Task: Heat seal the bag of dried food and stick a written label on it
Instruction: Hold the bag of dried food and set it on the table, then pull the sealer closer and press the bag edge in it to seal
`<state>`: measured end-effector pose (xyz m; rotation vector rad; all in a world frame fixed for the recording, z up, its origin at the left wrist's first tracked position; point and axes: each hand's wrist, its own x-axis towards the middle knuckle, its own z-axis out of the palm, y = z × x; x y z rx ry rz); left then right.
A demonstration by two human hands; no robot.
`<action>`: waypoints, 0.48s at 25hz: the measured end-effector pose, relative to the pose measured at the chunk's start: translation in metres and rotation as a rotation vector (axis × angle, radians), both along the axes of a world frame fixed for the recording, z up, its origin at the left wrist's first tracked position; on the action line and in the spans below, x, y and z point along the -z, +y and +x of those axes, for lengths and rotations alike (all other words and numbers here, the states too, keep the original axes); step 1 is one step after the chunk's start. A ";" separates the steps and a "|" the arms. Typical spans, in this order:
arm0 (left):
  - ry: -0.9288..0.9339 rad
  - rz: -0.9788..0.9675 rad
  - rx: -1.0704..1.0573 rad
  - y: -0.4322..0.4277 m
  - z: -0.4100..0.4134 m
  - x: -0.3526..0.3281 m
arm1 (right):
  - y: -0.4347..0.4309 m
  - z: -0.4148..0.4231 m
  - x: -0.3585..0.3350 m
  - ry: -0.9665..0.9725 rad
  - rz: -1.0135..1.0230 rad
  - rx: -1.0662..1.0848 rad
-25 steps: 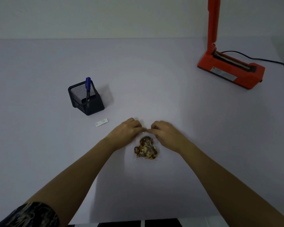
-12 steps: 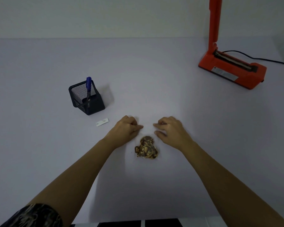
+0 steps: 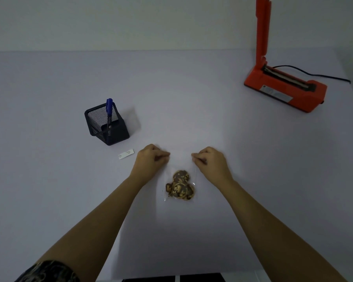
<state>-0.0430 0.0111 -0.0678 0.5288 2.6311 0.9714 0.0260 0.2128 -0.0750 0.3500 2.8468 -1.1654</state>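
Observation:
A clear plastic bag of brown dried food [image 3: 180, 186] lies flat on the white table, its open top pointing away from me. My left hand [image 3: 150, 159] pinches the bag's top left corner and my right hand [image 3: 209, 160] pinches the top right corner, stretching the mouth between them. A small white label strip [image 3: 126, 154] lies left of my left hand. The orange heat sealer [image 3: 283, 86] stands at the far right with its arm raised upright. A blue pen [image 3: 109, 115] stands in a black mesh holder [image 3: 107, 125].
The sealer's black cable [image 3: 314, 75] runs off to the right along the table's back. The table's near edge [image 3: 171, 278] shows at the bottom, with a dark floor below it.
My hands have slid apart along the bag's top edge, from touching at its middle to its two corners. The bag has stayed in place.

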 end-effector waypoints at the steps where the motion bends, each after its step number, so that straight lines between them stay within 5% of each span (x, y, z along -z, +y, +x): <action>1: -0.003 0.008 -0.020 0.000 0.000 0.000 | -0.001 0.000 0.000 -0.001 -0.033 0.029; 12: 0.066 0.136 -0.126 0.051 -0.020 -0.052 | 0.030 -0.014 -0.033 0.182 -0.182 0.254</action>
